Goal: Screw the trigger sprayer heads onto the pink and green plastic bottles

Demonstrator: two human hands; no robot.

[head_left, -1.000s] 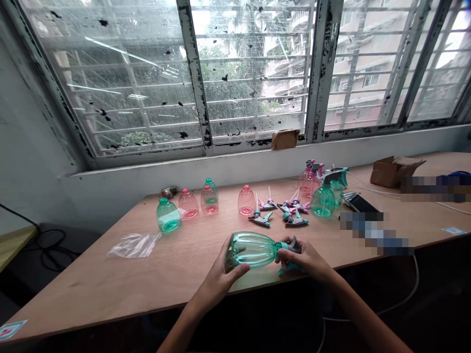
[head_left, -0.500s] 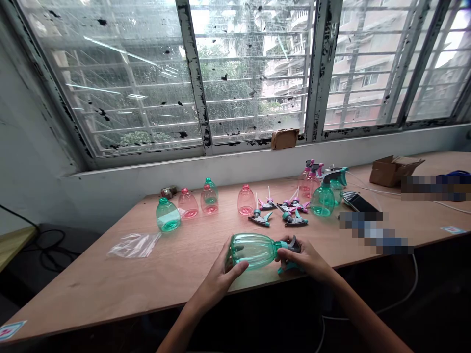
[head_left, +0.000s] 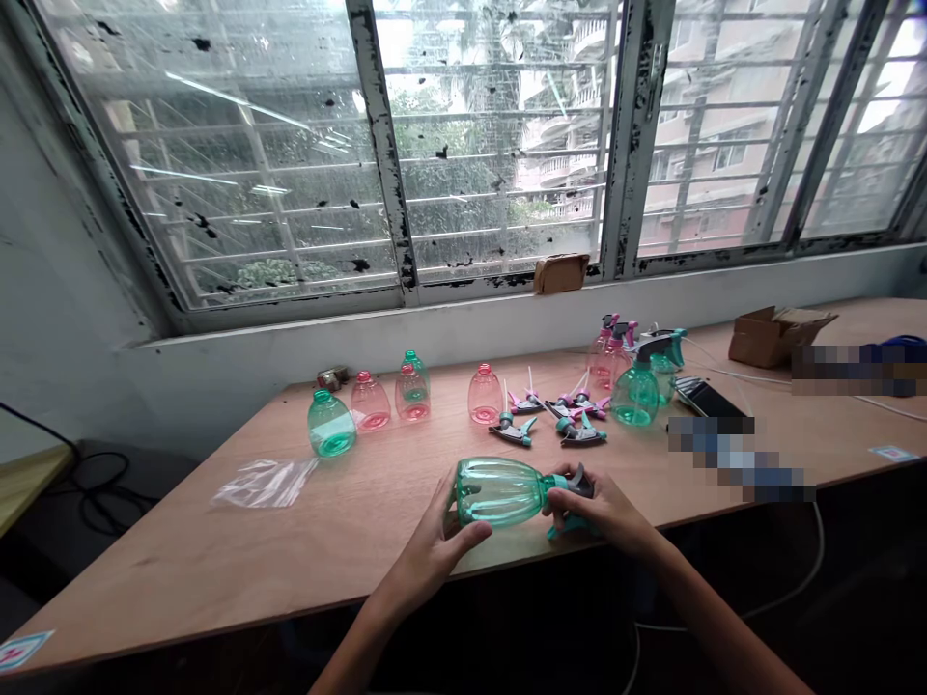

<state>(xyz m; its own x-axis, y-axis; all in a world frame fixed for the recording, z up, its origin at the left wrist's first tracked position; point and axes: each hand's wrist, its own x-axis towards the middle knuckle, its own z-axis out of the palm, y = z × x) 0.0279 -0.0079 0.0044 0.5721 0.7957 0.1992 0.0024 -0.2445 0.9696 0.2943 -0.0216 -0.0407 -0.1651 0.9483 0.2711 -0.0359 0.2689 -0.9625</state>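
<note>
A clear green spray bottle (head_left: 503, 490) lies sideways in the air above the table's front edge, its base to the left. My left hand (head_left: 438, 545) is wrapped round the base end, thumb in front. At the neck, my right hand (head_left: 608, 507) grips the grey and teal spray head (head_left: 569, 487), which sits on the bottle's mouth; whether it is fully tightened I cannot tell. Beyond my hands lie several loose trigger heads, among them a teal one (head_left: 513, 430) and a pink one (head_left: 527, 401), with thin tubes sticking up.
Open-necked bottles stand at the back left, including a green one (head_left: 331, 425) and a pink one (head_left: 484, 394). Bottles with heads fitted, such as a green one (head_left: 635, 394), stand right of centre. A plastic bag (head_left: 265, 483) lies left; a cardboard box (head_left: 772, 338) sits far right.
Both hands keep their hold on the spray bottle. The bottle's body has turned or shifted very slightly; the other things have stayed in place.
</note>
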